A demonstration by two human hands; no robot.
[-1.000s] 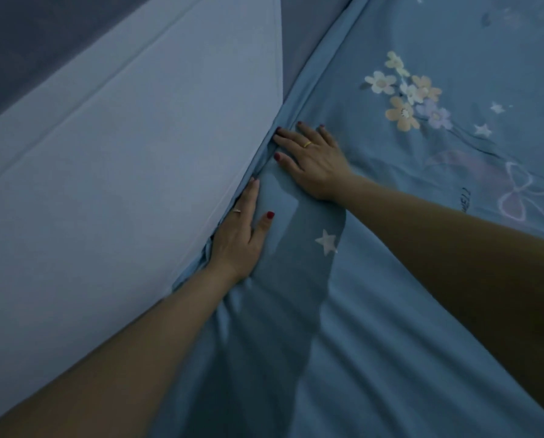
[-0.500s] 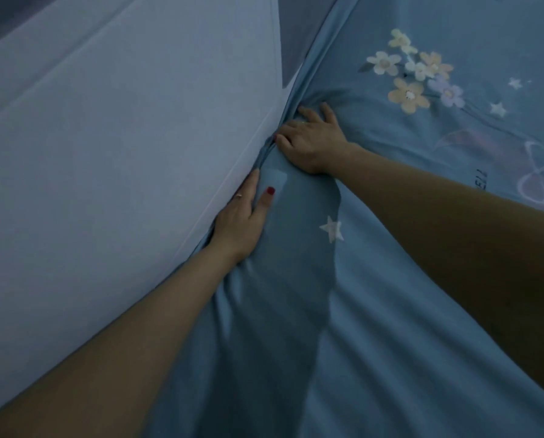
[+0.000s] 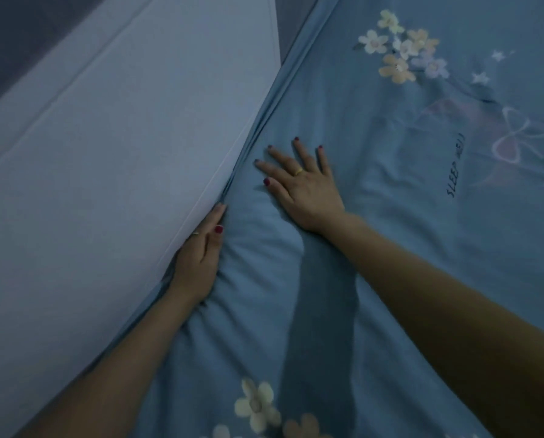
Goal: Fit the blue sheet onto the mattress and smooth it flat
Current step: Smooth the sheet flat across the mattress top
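The blue sheet [image 3: 375, 172], printed with flowers, stars and the words "SLEEP WELL", covers the mattress across the right of the view. Its left edge runs down into the gap beside a pale padded panel. My left hand [image 3: 198, 257] lies along that gap, fingers together and partly tucked between the sheet edge and the panel. My right hand [image 3: 299, 184] rests flat on the sheet just right of the gap, fingers spread, holding nothing. Wrinkles bunch around my left wrist.
A pale blue-grey padded panel [image 3: 113, 172] fills the left side and butts against the mattress edge. A darker grey surface [image 3: 292, 20] shows behind it at the top. More flower print lies near the bottom [image 3: 258, 406].
My right hand has drawn back out of the gap and spread flat on the sheet. My left hand has slid nearer along the gap. The view has shifted, showing more sheet.
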